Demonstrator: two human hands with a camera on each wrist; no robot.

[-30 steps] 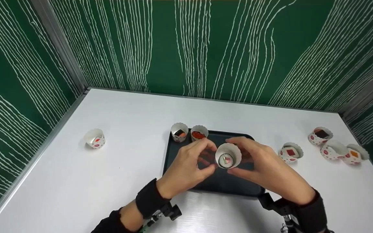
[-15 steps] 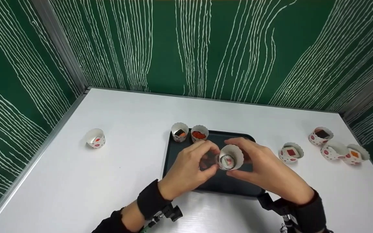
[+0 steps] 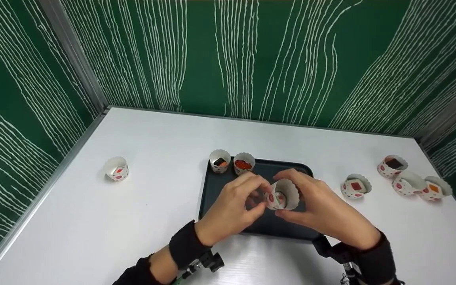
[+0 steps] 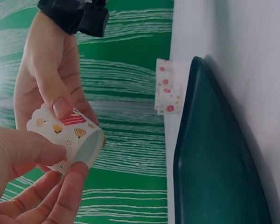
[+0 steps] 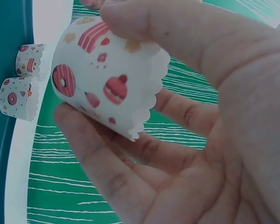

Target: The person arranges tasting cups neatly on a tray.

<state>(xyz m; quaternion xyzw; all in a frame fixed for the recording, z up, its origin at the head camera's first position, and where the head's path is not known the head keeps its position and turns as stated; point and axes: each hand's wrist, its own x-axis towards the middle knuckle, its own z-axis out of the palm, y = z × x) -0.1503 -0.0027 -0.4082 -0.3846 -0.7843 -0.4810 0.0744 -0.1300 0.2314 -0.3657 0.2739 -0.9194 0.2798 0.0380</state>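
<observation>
At the left of the white table [image 3: 73,221] you have a lone paper cup [image 3: 114,163], standing well apart with a white and red piece inside. Next, towards the middle, two patterned cups [image 3: 219,170] sit side by side at the far left corner of the dark tray [image 3: 279,223]; the left one has a black and orange piece, the right one something red. Your left hand [image 3: 232,209] comes in over the tray, pinching the left side of the held cup [image 3: 289,194] between thumb and index finger, the thumb flat on its printed wall and the gap only as wide as the grip needs. That cup is tilted above the tray, and a round piece [image 3: 280,198] with pink and green shows inside it. Your right hand [image 3: 319,202] takes the right side: thumb and index finger are spread about as wide as the cup, the thumb pressing its wall, the other fingers bent behind it. Right of the tray stands a cup with a white and dark red piece [image 3: 355,186]. Farthest right is a group of three cups [image 3: 404,187]: the far one holds a dark piece, the rightmost a white and orange one; the middle one's contents are hidden.
</observation>
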